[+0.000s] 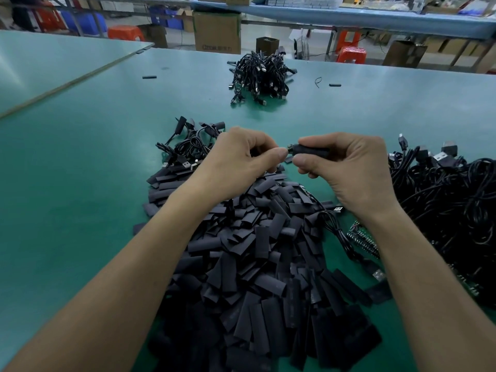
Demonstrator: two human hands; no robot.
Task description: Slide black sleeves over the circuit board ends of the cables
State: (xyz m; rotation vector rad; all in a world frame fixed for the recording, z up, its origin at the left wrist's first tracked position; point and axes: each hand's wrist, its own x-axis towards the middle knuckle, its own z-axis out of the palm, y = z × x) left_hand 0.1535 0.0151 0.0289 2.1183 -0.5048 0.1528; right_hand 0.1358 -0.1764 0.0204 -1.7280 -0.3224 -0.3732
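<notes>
Right hand (346, 167) gripped a black sleeve (312, 151) between thumb and fingers, above the far edge of the sleeve pile (255, 251). Left hand (241, 159), also above that pile's far edge, pinched the cable end (290, 147) at the sleeve's mouth.

Work surface: teal-green table (80, 157), matte, with soft reflections. A second, paler green table (53, 57) butts against it at far left, and the seam between them runs diagonally. Beyond the far edge: pale grey floor (188, 41), a large cardboard box (217, 32), orange plastic stools (126, 33), blue bins (86, 21). A long blue-topped bench (362, 20) spans the back, cluttered. Light is even and diffuse, with no hard shadows.
</notes>
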